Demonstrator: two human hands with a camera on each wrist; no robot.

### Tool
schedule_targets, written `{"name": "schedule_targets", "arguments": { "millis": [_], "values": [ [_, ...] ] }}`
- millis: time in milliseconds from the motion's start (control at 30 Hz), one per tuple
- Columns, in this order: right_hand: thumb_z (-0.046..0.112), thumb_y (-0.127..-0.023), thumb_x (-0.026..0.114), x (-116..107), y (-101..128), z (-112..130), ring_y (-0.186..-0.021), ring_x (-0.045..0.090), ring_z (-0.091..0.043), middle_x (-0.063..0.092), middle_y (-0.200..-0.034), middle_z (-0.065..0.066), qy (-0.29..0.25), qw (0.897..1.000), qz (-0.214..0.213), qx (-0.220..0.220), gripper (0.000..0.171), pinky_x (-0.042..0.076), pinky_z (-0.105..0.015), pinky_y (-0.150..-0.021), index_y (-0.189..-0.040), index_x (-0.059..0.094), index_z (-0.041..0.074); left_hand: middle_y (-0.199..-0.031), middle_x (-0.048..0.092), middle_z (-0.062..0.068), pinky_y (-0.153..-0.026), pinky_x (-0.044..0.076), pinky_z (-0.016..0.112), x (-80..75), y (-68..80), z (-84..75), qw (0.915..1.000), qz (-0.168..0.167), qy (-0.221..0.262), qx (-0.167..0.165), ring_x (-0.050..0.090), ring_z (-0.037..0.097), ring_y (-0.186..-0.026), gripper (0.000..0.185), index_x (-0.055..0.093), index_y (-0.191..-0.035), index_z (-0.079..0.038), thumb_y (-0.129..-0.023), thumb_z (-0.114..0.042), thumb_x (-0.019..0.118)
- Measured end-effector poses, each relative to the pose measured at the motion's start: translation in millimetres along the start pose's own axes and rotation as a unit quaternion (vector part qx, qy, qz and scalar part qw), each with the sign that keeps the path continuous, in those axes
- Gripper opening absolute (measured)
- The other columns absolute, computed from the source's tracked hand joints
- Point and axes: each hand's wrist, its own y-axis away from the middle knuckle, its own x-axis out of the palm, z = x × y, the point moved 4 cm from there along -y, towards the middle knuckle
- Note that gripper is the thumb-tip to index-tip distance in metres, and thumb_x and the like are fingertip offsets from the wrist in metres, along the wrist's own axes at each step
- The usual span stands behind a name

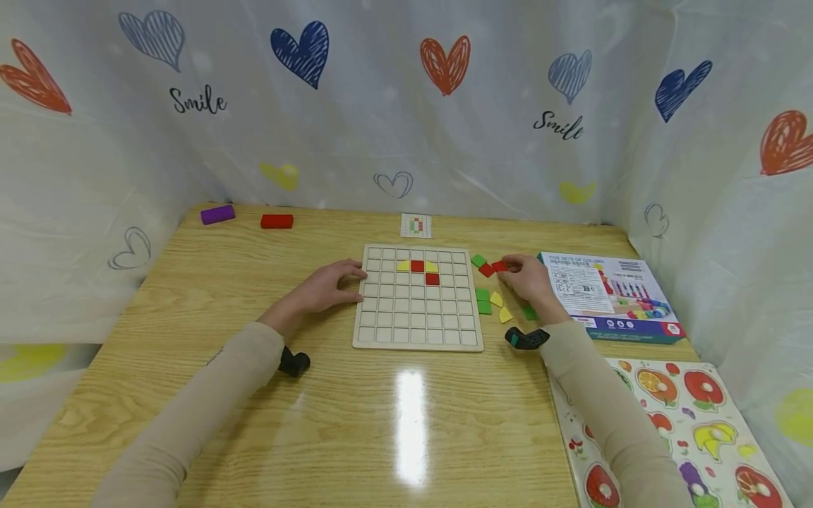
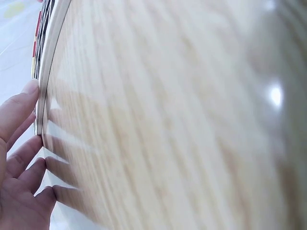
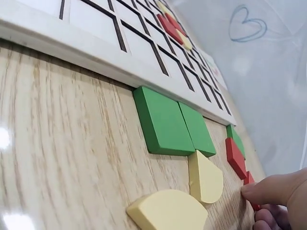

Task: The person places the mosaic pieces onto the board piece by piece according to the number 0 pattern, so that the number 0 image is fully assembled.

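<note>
A wooden grid board [image 1: 417, 328] lies flat mid-table. Two red square tiles and two yellow curved tiles sit in its upper cells. My left hand [image 1: 327, 286] touches the board's left edge, with fingertips and thumb against the rim; the left wrist view shows these fingers [image 2: 26, 165] along the side. My right hand [image 1: 528, 282] pinches a red tile [image 1: 499, 266] at the table, right of the board. Beside it lie another red tile [image 3: 235, 157] and a green tile [image 1: 479, 261]. Nearer are green tiles [image 3: 165, 122] and yellow curved tiles [image 3: 170, 213].
Behind the board lies a small pattern card [image 1: 416, 225]. A box [image 1: 610, 296] and a fruit puzzle board [image 1: 679, 423] are at the right. Purple [image 1: 218, 214] and red [image 1: 276, 221] blocks stand at the far left. A green tile [image 1: 530, 312] lies near the right wrist.
</note>
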Motion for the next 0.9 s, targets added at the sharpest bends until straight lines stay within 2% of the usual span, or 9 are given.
{"name": "schedule_targets", "arguments": {
  "millis": [200,467,633,900],
  "values": [
    [0.012,-0.096,0.061,-2.8,-5.5,0.3,-0.111,0.055,-0.036,0.058,-0.126,-0.025,0.002,1.0,-0.005,-0.009,0.042,0.047,-0.047,-0.094,-0.136,0.056,-0.001,-0.153,0.037,0.017,-0.117,0.021,0.051,0.3,-0.7,1.8,1.0,-0.001,0.001,-0.003,0.024,0.035,-0.145,0.048,0.059,-0.133,-0.004,-0.091,-0.023,0.072],
    [0.006,-0.094,0.059,-3.2,-11.0,-4.8,-0.11,0.053,-0.035,0.056,-0.127,-0.023,-0.025,1.0,0.006,-0.004,0.044,0.045,-0.044,-0.092,-0.137,0.055,0.001,-0.152,0.037,0.018,-0.117,0.02,0.051,1.8,-1.4,3.0,1.0,-0.002,-0.002,0.003,0.024,0.036,-0.144,0.047,0.059,-0.132,-0.004,-0.091,-0.023,0.072],
    [0.012,-0.094,0.063,-2.0,-11.7,-7.9,-0.112,0.053,-0.033,0.056,-0.127,-0.022,-0.031,0.999,0.006,0.003,0.046,0.045,-0.044,-0.094,-0.138,0.053,0.001,-0.152,0.037,0.017,-0.117,0.02,0.051,2.7,-1.9,3.2,1.0,0.0,-0.007,0.001,0.024,0.035,-0.145,0.047,0.059,-0.132,-0.004,-0.091,-0.024,0.071],
    [0.016,-0.096,0.062,-0.5,-10.8,-7.7,-0.11,0.054,-0.036,0.055,-0.126,-0.024,-0.01,1.0,-0.004,-0.014,0.044,0.046,-0.048,-0.092,-0.136,0.055,-0.001,-0.152,0.038,0.018,-0.117,0.02,0.05,1.9,-1.3,2.2,1.0,0.001,-0.002,-0.003,0.024,0.035,-0.145,0.047,0.059,-0.132,-0.005,-0.091,-0.023,0.072]
  ]
}}
